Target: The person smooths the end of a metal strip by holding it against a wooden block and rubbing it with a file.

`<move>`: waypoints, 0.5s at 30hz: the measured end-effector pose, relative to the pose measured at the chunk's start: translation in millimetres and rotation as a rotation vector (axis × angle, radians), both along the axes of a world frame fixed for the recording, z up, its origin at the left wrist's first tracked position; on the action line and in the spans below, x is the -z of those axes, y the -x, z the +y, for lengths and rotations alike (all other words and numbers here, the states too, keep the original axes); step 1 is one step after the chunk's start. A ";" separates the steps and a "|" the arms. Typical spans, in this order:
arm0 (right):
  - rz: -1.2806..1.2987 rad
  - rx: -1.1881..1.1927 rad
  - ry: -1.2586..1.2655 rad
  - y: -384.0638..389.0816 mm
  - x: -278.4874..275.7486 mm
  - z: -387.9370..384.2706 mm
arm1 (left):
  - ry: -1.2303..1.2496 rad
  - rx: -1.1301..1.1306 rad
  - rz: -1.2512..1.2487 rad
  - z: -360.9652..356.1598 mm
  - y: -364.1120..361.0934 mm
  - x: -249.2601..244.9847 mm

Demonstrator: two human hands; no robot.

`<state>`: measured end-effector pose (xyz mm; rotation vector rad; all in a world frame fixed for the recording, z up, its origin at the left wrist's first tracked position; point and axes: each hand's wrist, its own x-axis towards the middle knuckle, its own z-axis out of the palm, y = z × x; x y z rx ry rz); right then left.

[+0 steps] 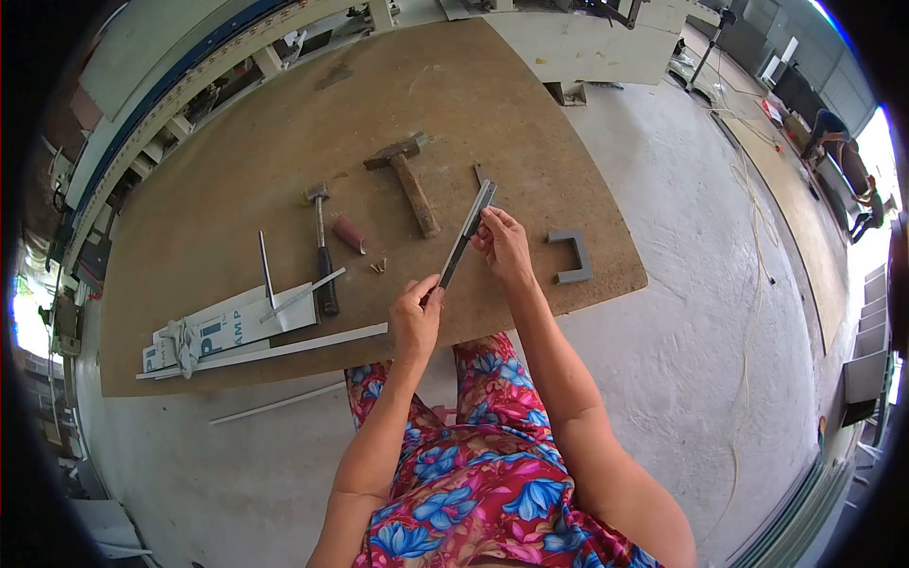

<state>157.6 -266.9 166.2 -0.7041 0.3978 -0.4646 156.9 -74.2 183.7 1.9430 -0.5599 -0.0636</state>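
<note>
Between my hands, above the board, a narrow black-and-silver metal rail (461, 244) is held at a slant. My left hand (418, 317) is closed on its lower end. My right hand (502, 244) pinches it near the upper end. A small dark flat piece (479, 174) lies just beyond the rail's tip. To the right of my right hand rests a grey U-shaped piece (583, 257). On the left are a hammer with a wooden handle (415, 196), a smaller hammer with a black grip (324, 256), a dark red roll (349, 235) and several small screws or nails (379, 266).
The brown board (237, 208) carries a white film-covered panel (237, 322), a long white strip (284, 351), a thin metal rod (266, 268) and a crumpled wrapping (180, 346). A long machine (189, 99) stands behind. Cables (753, 227) cross the floor; another person (828, 133) bends at far right.
</note>
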 end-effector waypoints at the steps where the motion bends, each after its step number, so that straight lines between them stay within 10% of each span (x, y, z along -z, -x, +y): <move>1: -0.007 -0.007 -0.005 0.8 -0.3 -0.5 | 0.000 0.000 0.001 0.1 -0.9 1.2; 15: -0.043 -0.135 -0.058 -4.3 -0.9 28.1 | -0.029 0.030 0.015 -11.1 -44.9 -15.8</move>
